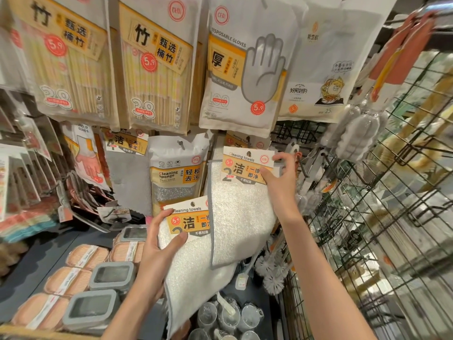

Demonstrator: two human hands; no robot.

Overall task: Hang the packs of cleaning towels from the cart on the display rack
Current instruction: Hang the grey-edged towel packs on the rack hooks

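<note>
cleaning towels, two packs in play: right hand [282, 177] pinches the header card of the upper pack [241, 207] up against the rack hook [248, 143], seemingly lining up the hole; whether it's on yet, can't tell. left hand [157, 239] grips a second pack [188, 251] lower down, waiting its turn. cart's out of view, so what remains is unknown

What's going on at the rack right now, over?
Both hands full. Right hand lifts one towel pack toward its hook; left hand holds a second pack. Nothing blocking.
</note>
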